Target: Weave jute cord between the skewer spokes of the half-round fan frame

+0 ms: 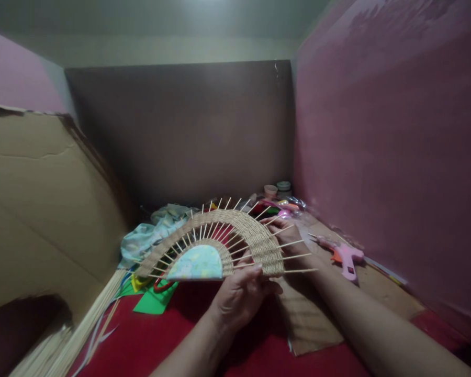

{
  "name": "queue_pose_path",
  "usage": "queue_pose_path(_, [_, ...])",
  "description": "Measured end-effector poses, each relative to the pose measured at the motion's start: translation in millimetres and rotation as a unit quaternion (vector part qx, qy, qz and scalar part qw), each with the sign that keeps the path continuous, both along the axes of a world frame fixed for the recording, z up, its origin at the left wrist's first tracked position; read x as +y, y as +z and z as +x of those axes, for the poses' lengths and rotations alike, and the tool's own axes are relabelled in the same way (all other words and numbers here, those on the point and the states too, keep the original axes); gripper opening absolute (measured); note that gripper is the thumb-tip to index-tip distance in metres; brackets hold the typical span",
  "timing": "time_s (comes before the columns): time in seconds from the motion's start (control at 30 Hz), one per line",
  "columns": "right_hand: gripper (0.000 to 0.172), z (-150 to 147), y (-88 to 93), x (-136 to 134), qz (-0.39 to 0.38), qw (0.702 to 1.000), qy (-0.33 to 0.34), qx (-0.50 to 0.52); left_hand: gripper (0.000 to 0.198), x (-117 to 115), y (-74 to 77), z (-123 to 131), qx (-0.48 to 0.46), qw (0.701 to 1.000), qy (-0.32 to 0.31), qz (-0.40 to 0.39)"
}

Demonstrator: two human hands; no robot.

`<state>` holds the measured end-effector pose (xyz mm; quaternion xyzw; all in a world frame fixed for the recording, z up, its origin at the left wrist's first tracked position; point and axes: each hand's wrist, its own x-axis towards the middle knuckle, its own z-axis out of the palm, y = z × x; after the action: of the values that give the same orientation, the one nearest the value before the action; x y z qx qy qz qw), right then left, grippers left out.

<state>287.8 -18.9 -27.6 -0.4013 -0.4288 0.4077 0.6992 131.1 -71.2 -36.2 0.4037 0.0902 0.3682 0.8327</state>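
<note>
A half-round woven fan piece (235, 222) is held up above the red floor cloth (160, 340). Thin wooden sticks radiate from a pale patterned half-disc (198, 263) at its centre, and tan cord is woven in bands across them. My left hand (239, 296) grips its lower right edge from below. My right hand (288, 235) is behind the right side, fingers among the protruding stick ends, partly hidden by the weave.
A pink glue gun (343, 255) lies on brown cardboard (310, 319) to the right. Green paper (153, 302), red-handled scissors (163, 285), light patterned cloth (149, 238) and a bundle of sticks (78, 335) lie left. Small jars (277, 189) stand by the back wall. A cardboard sheet (43, 209) leans left.
</note>
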Motion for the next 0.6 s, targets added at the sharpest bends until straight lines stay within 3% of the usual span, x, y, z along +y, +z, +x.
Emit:
queue_pose_path(0.2, [0.021,-3,0.2,4,0.039,0.998,-0.056,0.007,0.023,2,-4.0,0,0.006,1.000,0.002,-0.010])
queue_pose_path(0.6, [0.029,-6,-1.3,13,0.080,0.995,-0.042,0.049,0.019,1,-4.0,1,0.009,0.999,0.009,-0.029])
